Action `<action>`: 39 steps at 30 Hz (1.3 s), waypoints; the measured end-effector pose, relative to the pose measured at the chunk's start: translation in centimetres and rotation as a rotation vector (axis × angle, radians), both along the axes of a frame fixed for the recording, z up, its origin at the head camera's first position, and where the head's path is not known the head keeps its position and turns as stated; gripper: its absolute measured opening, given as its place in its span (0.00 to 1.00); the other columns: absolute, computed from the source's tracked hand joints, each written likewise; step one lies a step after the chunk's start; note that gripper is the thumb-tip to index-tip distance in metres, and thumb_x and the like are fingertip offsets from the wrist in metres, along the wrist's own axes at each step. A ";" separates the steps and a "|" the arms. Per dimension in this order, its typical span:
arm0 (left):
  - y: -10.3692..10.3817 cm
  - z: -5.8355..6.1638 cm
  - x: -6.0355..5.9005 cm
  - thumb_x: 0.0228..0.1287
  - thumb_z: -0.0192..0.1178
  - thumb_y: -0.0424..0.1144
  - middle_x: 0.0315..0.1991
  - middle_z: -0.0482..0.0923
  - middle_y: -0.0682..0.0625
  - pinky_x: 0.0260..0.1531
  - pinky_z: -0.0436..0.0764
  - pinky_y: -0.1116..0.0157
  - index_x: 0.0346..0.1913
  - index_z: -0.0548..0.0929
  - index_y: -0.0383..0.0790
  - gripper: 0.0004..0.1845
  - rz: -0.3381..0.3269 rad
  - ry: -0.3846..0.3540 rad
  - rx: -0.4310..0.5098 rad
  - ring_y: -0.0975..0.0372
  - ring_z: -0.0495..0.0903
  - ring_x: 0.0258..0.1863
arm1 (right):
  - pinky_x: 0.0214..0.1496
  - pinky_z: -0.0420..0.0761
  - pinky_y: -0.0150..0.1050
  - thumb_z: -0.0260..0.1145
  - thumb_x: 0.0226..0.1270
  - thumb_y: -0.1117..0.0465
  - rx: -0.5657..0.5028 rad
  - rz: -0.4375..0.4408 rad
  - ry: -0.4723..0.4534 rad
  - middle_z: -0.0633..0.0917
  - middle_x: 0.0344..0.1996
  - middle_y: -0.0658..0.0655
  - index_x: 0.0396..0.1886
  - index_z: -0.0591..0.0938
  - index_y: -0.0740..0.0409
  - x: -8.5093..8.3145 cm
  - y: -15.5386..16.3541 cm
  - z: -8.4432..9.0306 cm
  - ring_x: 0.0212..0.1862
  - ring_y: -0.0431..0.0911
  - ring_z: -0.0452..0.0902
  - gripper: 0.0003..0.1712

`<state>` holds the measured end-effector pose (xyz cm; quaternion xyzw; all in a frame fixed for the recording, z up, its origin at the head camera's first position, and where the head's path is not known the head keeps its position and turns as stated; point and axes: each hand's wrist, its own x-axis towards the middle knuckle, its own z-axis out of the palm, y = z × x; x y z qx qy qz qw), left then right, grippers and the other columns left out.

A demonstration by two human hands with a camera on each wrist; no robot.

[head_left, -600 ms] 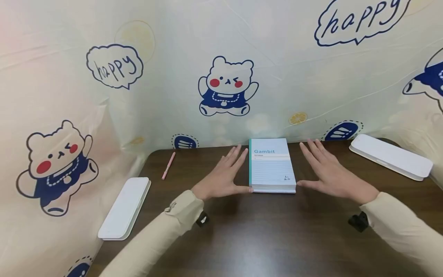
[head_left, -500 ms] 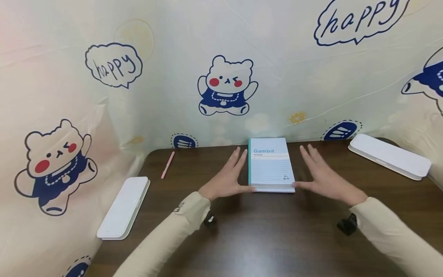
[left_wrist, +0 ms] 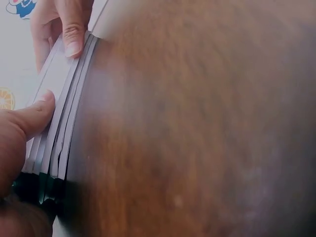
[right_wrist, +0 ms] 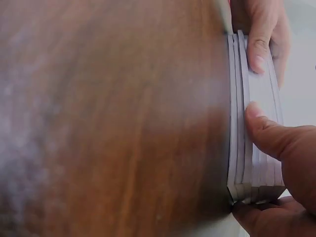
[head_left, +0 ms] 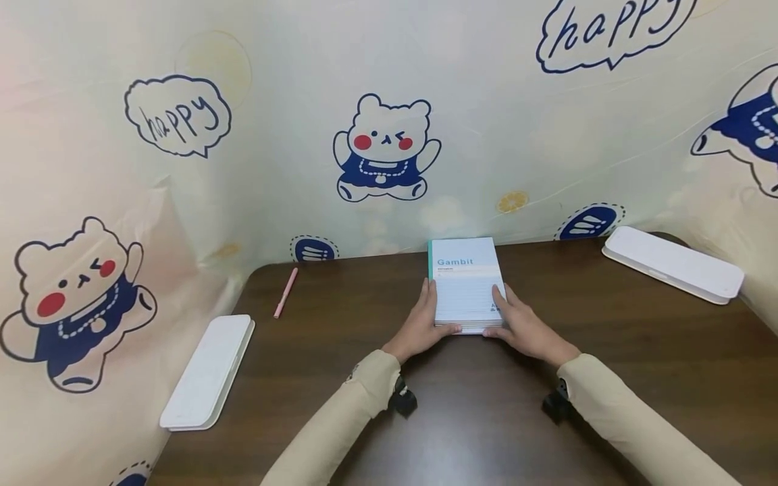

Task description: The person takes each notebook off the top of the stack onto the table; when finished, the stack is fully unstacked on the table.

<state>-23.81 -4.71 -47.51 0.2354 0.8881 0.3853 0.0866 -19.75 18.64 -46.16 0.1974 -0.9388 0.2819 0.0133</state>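
left hand (head_left: pixel 422 324) + right hand (head_left: pixel 523 327): gripping notebook stack (head_left: pixel 467 283) (thumbs on near edge) | white cases (head_left: pixel 209 371): shut, contents hidden

A dark brown wooden bench (head_left: pixel 340 378) carries everything. A stack of notebooks (head_left: pixel 464 283) lies at the far middle, a pink pen (head_left: pixel 286 293) lies at the far left, and a white flat case (head_left: pixel 208 372) sits at the near left edge. A second white case (head_left: pixel 671 273) lies at the far right corner.
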 end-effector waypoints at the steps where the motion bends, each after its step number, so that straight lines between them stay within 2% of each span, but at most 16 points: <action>1: 0.1 0.1 0.0 0.62 0.64 0.50 0.78 0.23 0.42 0.72 0.59 0.52 0.76 0.32 0.38 0.57 -0.001 0.005 0.002 0.51 0.39 0.77 | 0.63 0.70 0.60 0.69 0.62 0.56 0.007 -0.003 0.009 0.48 0.73 0.79 0.72 0.52 0.77 0.0 0.1 0.1 0.70 0.70 0.56 0.51; 5: 0.4 0.2 -0.2 0.62 0.64 0.49 0.78 0.24 0.42 0.72 0.59 0.52 0.76 0.32 0.38 0.57 -0.018 0.029 -0.010 0.52 0.37 0.78 | 0.62 0.72 0.59 0.68 0.64 0.54 0.059 -0.008 0.027 0.49 0.72 0.80 0.72 0.52 0.77 0.1 0.4 0.3 0.69 0.70 0.59 0.50; 9: 0.7 0.0 -0.3 0.60 0.66 0.48 0.78 0.25 0.43 0.72 0.58 0.51 0.77 0.33 0.39 0.58 -0.038 0.056 0.024 0.51 0.34 0.78 | 0.60 0.74 0.59 0.64 0.67 0.48 0.128 -0.028 0.043 0.52 0.70 0.82 0.71 0.54 0.78 0.7 0.9 0.7 0.67 0.71 0.63 0.49; 11: 0.7 -0.2 -0.3 0.59 0.67 0.47 0.78 0.26 0.43 0.72 0.59 0.50 0.77 0.34 0.40 0.58 -0.048 0.069 0.050 0.51 0.32 0.78 | 0.59 0.75 0.59 0.62 0.69 0.47 0.137 -0.054 0.074 0.56 0.68 0.82 0.70 0.57 0.78 1.0 1.3 0.7 0.65 0.71 0.66 0.46; 13: 0.6 -0.3 -0.3 0.59 0.68 0.46 0.79 0.27 0.45 0.71 0.59 0.49 0.77 0.36 0.42 0.57 -0.052 0.081 0.061 0.52 0.30 0.78 | 0.57 0.77 0.58 0.61 0.70 0.49 0.098 -0.102 0.120 0.65 0.65 0.80 0.67 0.64 0.78 1.2 1.4 0.6 0.61 0.68 0.72 0.40; 15: 0.5 -0.2 -0.3 0.58 0.69 0.44 0.79 0.28 0.46 0.71 0.59 0.48 0.78 0.38 0.43 0.56 -0.054 0.091 0.064 0.53 0.28 0.78 | 0.46 0.84 0.50 0.61 0.71 0.53 0.019 -0.171 0.147 0.75 0.58 0.77 0.61 0.72 0.77 1.1 1.5 0.6 0.46 0.62 0.83 0.32; 16: 0.4 -0.2 -0.3 0.58 0.69 0.44 0.79 0.28 0.46 0.71 0.58 0.48 0.77 0.38 0.42 0.56 -0.052 0.092 0.058 0.53 0.28 0.77 | 0.38 0.85 0.46 0.62 0.71 0.56 -0.028 -0.209 0.149 0.79 0.55 0.75 0.57 0.76 0.76 0.9 1.5 0.7 0.37 0.58 0.84 0.27; 18: 0.2 0.0 -0.3 0.58 0.69 0.43 0.79 0.29 0.46 0.71 0.58 0.48 0.77 0.40 0.42 0.55 -0.050 0.100 0.054 0.53 0.27 0.77 | 0.26 0.79 0.40 0.64 0.68 0.59 -0.122 -0.293 0.115 0.85 0.47 0.70 0.51 0.82 0.72 0.4 1.4 1.1 0.26 0.51 0.79 0.20; 19: 0.1 0.0 -0.2 0.58 0.69 0.43 0.79 0.29 0.45 0.72 0.58 0.48 0.77 0.40 0.42 0.55 -0.048 0.098 0.056 0.53 0.26 0.77 | 0.25 0.75 0.37 0.66 0.67 0.59 -0.164 -0.338 0.073 0.86 0.45 0.68 0.49 0.84 0.70 0.0 1.4 1.3 0.25 0.48 0.77 0.18; 20: 0.1 0.1 -0.2 0.59 0.69 0.43 0.79 0.29 0.45 0.72 0.57 0.48 0.77 0.40 0.40 0.55 -0.045 0.095 0.054 0.53 0.26 0.77 | 0.25 0.71 0.36 0.67 0.66 0.59 -0.196 -0.376 0.014 0.87 0.44 0.67 0.48 0.85 0.67 -0.3 1.5 1.6 0.25 0.47 0.74 0.17; 24: 0.0 0.0 -0.1 0.60 0.68 0.42 0.78 0.27 0.43 0.72 0.57 0.51 0.77 0.37 0.37 0.55 -0.020 0.061 0.040 0.53 0.29 0.77 | 0.39 0.72 0.36 0.67 0.65 0.61 -0.335 -0.485 -0.231 0.81 0.43 0.64 0.54 0.82 0.60 -1.2 2.4 2.5 0.43 0.52 0.73 0.18; 27: 0.0 0.1 -0.1 0.61 0.68 0.43 0.78 0.25 0.41 0.72 0.59 0.52 0.76 0.34 0.35 0.57 -0.003 0.043 0.022 0.53 0.31 0.78 | 0.38 0.71 0.35 0.65 0.66 0.66 -0.479 -0.513 -0.334 0.72 0.41 0.61 0.61 0.77 0.62 -1.5 3.5 2.9 0.45 0.52 0.68 0.23; 30: 0.3 0.2 -0.1 0.60 0.67 0.47 0.78 0.25 0.42 0.72 0.58 0.52 0.76 0.34 0.37 0.58 -0.003 0.031 0.012 0.54 0.32 0.78 | 0.32 0.73 0.30 0.64 0.64 0.70 -0.592 -0.523 -0.288 0.72 0.37 0.57 0.61 0.76 0.67 -1.6 5.3 3.3 0.38 0.43 0.69 0.24; 32: 0.4 0.3 0.0 0.59 0.67 0.49 0.78 0.26 0.42 0.72 0.58 0.51 0.77 0.34 0.38 0.58 -0.006 0.027 0.011 0.54 0.31 0.78 | 0.27 0.75 0.28 0.63 0.63 0.71 -0.618 -0.531 -0.220 0.73 0.34 0.54 0.60 0.76 0.70 -1.4 7.1 3.9 0.33 0.38 0.70 0.24; 35: 0.5 0.4 0.0 0.59 0.67 0.49 0.78 0.25 0.43 0.73 0.57 0.53 0.77 0.33 0.39 0.58 -0.007 0.013 0.011 0.56 0.31 0.78 | 0.29 0.74 0.26 0.64 0.63 0.70 -0.533 -0.573 -0.127 0.74 0.34 0.54 0.60 0.76 0.69 -1.0 10.5 5.0 0.32 0.36 0.70 0.24; 39: 0.3 0.4 -0.1 0.59 0.67 0.49 0.78 0.24 0.44 0.73 0.57 0.53 0.77 0.33 0.40 0.59 -0.002 0.015 0.014 0.56 0.30 0.77 | 0.32 0.69 0.25 0.63 0.67 0.66 -0.384 -0.608 -0.144 0.71 0.43 0.61 0.63 0.75 0.66 -0.5 14.6 5.7 0.43 0.47 0.65 0.25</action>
